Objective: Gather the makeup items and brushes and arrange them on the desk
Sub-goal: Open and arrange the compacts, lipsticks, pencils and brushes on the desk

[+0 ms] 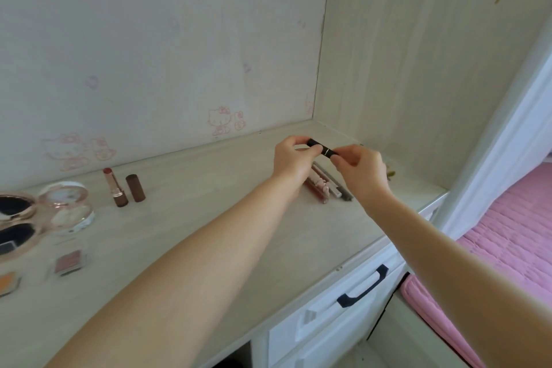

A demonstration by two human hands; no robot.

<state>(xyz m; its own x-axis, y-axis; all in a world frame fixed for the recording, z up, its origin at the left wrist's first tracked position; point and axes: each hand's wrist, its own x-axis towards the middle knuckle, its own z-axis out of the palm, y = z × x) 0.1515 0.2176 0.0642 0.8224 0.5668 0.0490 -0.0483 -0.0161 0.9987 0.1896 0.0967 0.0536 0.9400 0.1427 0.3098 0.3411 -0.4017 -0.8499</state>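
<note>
Both hands, left [291,158] and right [360,167], pinch a black tube [322,149] above pencils [327,185] on the table [209,212]. Left of the pencils stand an open lipstick [115,187], its cap [135,187] and compacts [67,206].

Home bedroom, from what I see on the feed. Pale wood-grain desk [185,236] built into an alcove, its back wall [149,48] papered with faded pink cartoon-cat prints [220,120]. Bed with a pink quilted cover [513,236] sits just beside the desk on the right. White drawer [337,311] with a black handle [363,287] under the desktop. Personal cosmetics on the desk: 1 uncapped lipstick [115,188] with its cap [135,187] standing beside it, open compacts [68,206] at left, pencils [328,185] near the corner.
</note>
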